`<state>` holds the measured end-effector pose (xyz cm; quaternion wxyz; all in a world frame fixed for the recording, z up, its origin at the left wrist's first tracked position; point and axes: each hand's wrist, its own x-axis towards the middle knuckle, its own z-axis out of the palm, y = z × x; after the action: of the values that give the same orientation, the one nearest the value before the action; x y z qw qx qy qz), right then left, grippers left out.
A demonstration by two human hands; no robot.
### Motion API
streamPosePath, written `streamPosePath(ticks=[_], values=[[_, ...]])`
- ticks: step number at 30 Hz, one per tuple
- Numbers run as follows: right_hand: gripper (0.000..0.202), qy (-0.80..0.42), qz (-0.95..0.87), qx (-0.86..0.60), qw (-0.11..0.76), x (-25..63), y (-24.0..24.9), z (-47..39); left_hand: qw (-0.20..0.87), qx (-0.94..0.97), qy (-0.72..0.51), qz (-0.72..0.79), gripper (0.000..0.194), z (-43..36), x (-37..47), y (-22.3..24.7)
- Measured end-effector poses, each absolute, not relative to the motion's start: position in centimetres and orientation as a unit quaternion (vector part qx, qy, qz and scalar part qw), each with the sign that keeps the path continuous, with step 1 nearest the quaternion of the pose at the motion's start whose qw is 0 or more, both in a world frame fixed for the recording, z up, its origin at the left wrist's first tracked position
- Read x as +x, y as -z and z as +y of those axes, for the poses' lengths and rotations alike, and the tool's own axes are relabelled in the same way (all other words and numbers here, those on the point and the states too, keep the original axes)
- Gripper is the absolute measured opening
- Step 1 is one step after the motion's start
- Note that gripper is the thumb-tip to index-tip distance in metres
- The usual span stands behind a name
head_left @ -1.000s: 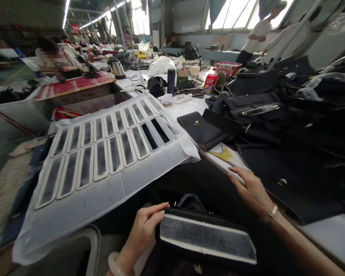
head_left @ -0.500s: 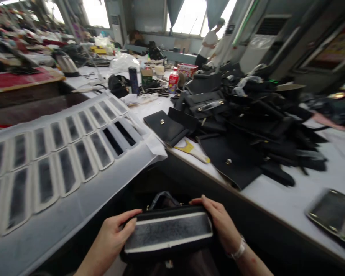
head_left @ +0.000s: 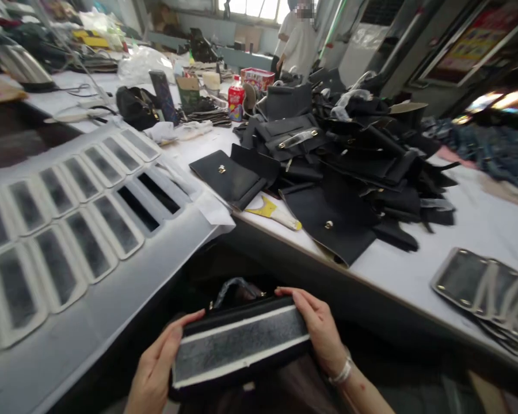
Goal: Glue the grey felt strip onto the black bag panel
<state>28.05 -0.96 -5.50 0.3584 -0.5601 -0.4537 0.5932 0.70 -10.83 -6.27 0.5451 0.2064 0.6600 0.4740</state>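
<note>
A black handbag (head_left: 242, 346) is held low in front of me, its base turned up. On the base lies a dark grey strip with white edges along both long sides. My left hand (head_left: 157, 359) grips the bag's left end, thumb on top. The right end is in the grasp of my right hand (head_left: 317, 328), which wears a white band at the wrist. Beyond the bag shows its plastic-wrapped handle (head_left: 233, 286). To the left, a white sheet (head_left: 125, 299) carries rows of grey pieces with pale borders (head_left: 84, 244).
Black bag parts (head_left: 349, 149) are heaped on the white table (head_left: 397, 287), with a yellow-and-white tool (head_left: 274, 211) near its edge. Stacked grey panels with studs (head_left: 470, 284) lie at right. A red bottle (head_left: 236, 100) stands farther back. A person (head_left: 300, 43) is in the background.
The view has swung to the right, so the table things sit farther left. The bag, held in both hands, has tilted a little, its right end higher.
</note>
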Motion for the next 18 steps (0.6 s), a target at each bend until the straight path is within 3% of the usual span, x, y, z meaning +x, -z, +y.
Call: streamPosePath(ticks=[5,9,13,18], values=[[0.051,-0.563,-0.493,-0.590,0.303,28.7,6.2,-0.9,0.570,0.190,-0.524,0.603,0.053,-11.3,1.3,5.3],[0.058,-0.517,-0.483,-0.632,0.315,28.8,6.5,-2.0,0.543,0.134,-0.614,0.557,0.050,-12.9,2.3,5.4],[0.053,-0.364,-0.605,-0.627,0.329,28.6,6.5,-3.2,0.498,0.196,-0.602,0.592,0.048,-14.3,2.9,5.6],[0.060,-0.108,-0.853,-0.429,0.279,28.7,8.2,-2.6,0.415,0.276,-0.562,0.660,0.038,-13.9,3.8,5.3]])
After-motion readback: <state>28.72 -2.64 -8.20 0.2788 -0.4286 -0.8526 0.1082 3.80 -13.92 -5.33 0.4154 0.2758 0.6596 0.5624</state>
